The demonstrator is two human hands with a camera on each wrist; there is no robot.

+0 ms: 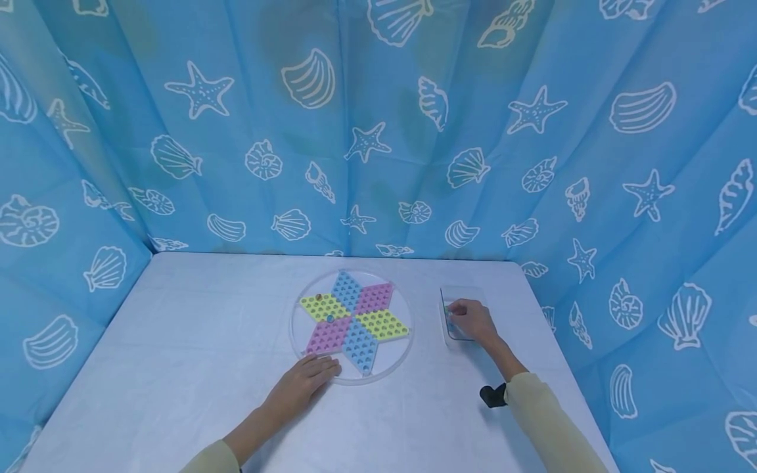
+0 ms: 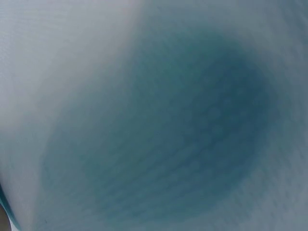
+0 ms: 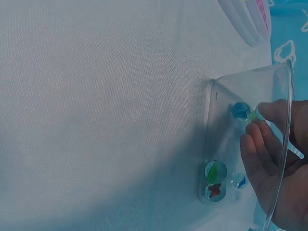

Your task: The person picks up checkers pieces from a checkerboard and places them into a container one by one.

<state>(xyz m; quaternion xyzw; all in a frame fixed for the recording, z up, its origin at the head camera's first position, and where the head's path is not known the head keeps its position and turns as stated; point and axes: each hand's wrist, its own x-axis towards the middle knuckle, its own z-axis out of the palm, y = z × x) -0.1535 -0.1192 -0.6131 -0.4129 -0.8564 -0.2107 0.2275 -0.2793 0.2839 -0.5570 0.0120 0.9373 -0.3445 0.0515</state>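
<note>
A round Chinese checkers board [image 1: 393, 364] with a star of pink, blue and yellow points lies on the table. An orange-brown marble [image 1: 319, 297] and a blue marble [image 1: 330, 318] sit in its left part. My left hand [image 1: 304, 384] rests on the board's near-left rim with fingers extended. Inside a clear plastic box [image 3: 248, 77], my right hand [image 3: 274, 154] pinches a clear marble with green in it [image 3: 258, 113] between thumb and fingers. Around it in the box are a blue marble [image 3: 241, 110], a green-swirled marble [image 3: 215, 172] and a red-swirled marble [image 3: 215, 191].
A white cloth covers the table [image 1: 177, 315]. Blue curtains [image 1: 367, 184] with shell prints hang behind and at both sides. A black strap piece [image 1: 493, 396] sticks out at the right wrist. The left wrist view is only a blurred close-up.
</note>
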